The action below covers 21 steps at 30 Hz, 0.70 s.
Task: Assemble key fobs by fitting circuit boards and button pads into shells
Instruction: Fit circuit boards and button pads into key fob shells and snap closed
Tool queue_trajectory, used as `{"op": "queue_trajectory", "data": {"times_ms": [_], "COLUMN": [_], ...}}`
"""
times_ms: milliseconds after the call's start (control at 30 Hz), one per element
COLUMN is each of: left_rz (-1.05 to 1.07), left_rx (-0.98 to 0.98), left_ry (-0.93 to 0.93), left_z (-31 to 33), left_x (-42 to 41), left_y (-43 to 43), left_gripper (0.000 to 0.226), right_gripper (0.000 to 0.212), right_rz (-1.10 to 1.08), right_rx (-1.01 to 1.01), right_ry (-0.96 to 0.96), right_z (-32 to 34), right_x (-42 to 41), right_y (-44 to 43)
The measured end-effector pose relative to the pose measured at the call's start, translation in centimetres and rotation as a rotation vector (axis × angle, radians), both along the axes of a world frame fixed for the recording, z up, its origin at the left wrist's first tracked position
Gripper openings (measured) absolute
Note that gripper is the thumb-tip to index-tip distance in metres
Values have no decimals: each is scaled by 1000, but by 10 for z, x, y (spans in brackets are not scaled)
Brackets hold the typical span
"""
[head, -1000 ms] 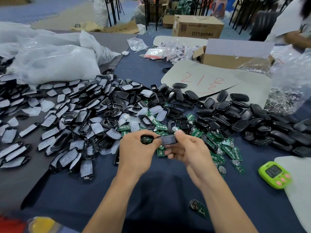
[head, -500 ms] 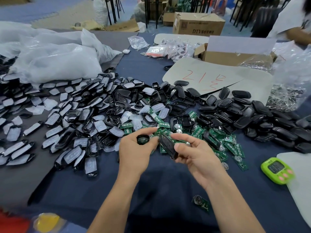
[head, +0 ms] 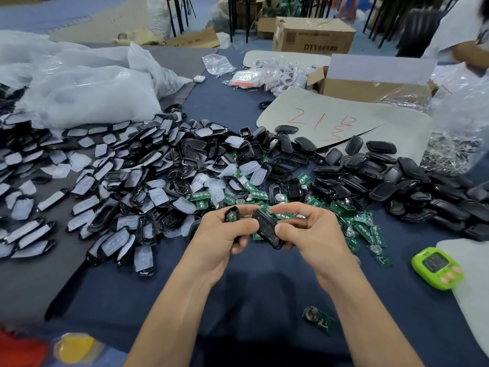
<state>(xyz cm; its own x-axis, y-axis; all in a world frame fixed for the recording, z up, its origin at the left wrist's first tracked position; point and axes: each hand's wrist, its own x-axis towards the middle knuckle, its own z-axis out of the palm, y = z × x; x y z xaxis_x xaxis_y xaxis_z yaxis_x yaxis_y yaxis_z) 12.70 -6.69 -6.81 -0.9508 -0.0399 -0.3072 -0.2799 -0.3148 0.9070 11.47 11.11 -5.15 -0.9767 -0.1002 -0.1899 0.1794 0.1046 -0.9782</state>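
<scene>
Well left of the green timer (head: 436, 267), the right hand (head: 309, 229) has its grip clamped on a black shell (head: 267, 229). The left hand (head: 222, 234) pinches a smaller shell piece (head: 231, 214) just beside it. The circuit boards (head: 367, 231) crowd in just beyond, and there's open blue surface (head: 119, 295) on the near side.

Left hand (head: 221, 234), right hand (head: 313, 233), two held shells (head: 267, 229), one timer (head: 436, 267).

The cardboard box (head: 313, 35) at the far end of the bench is printed "DTY", followed by characters too small to read. The grey sheet (head: 370, 120) carries a red handwritten "21" beside an illegible scrawl. The green timer (head: 436, 267) shows blurred digits.
</scene>
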Motion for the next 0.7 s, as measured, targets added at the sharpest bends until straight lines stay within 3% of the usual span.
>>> {"op": "queue_trajectory", "data": {"times_ms": [133, 267, 400, 533, 700], "left_rz": [145, 204, 178, 78, 27], "left_rx": [-169, -226, -137, 21, 174], "left_ry": [-31, -24, -42, -16, -50], "left_z": [2, 3, 0, 1, 5], "left_x": [-3, -6, -7, -6, -9], "left_y": [9, 11, 8, 5, 3], "left_gripper": [24, 27, 24, 18, 47], "right_gripper": [24, 34, 39, 40, 45], "right_rz": [-73, 61, 48, -7, -92], "right_rx": [454, 622, 671, 408, -471], "right_ry": [229, 358, 446, 292, -118], "right_z": [-1, -3, -9, -13, -13], "right_x": [8, 14, 18, 16, 7], "right_y": [-11, -21, -29, -28, -18]}}
